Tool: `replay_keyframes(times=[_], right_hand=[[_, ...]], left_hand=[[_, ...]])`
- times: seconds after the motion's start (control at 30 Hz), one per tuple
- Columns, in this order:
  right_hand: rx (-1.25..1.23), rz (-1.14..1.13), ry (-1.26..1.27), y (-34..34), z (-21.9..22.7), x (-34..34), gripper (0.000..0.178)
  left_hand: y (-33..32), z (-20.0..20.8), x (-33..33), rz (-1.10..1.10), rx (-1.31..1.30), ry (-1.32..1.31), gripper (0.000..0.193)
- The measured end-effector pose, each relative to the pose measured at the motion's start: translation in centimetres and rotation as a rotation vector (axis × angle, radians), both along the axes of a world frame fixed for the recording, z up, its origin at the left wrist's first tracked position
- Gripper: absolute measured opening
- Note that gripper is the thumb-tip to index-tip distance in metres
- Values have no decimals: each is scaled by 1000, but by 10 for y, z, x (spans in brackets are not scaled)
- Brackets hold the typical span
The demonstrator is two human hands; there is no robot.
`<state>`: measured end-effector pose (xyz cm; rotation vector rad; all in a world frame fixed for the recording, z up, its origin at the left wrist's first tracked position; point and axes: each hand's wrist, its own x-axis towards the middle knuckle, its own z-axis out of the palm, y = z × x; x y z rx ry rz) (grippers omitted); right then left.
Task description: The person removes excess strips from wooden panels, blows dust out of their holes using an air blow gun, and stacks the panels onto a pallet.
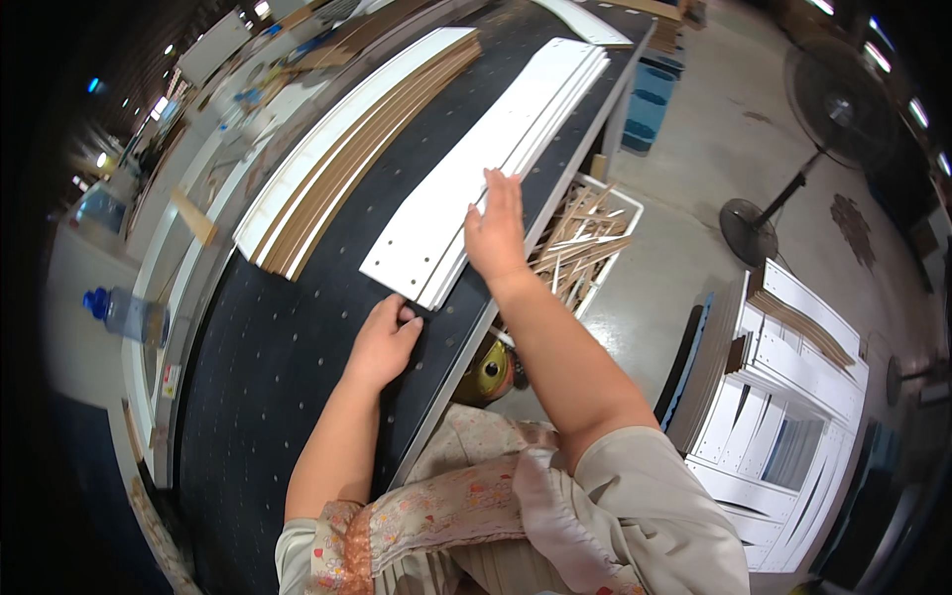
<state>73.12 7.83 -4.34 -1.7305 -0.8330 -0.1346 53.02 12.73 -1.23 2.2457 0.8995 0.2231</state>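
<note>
A small stack of long white panels [476, 169] with wavy long edges lies lengthwise on a black work table [288, 397]. Small dark holes show at the near end of the top panel. My right hand [496, 226] lies on the stack's right long edge, fingers stretched out and the thumb apart. At the near end, my left hand [385, 342] has its fingers curled in with the thumb close to them, against the stack's end edge. Whether those fingers pinch a panel's edge I cannot tell.
Left of the stack lies a taller pile of curved white boards [362, 134] with brown edges. Another curved white piece [585, 22] sits at the far end. Beside the table stand a crate of offcut strips [585, 238], a pedestal fan [754, 223] and stacked white panels [793, 397].
</note>
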Motion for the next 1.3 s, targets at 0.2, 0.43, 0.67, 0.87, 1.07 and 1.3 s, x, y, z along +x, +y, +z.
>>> replay_keyframes(times=[0.2,0.43,0.67,0.87,1.07,1.3], right_hand=[[-53,38,46,-1,1,2,58],[-28,44,-70,15,-13,-1,64],[-51,33,-93,3,-10,-1,61],[-70,-5,-167,7,-13,-4,55],[6,-94,-203,13,-24,-2,50],[87,-90,-75,16,-17,-6,49]], left_hand=[[49,-15,-2,507,-285,-589,40],[78,-44,21,130,-175,-711,32],[99,-65,36,75,74,-580,33],[99,-65,37,68,79,-551,34],[107,-71,43,47,141,-563,35],[114,-71,41,50,181,-580,34]])
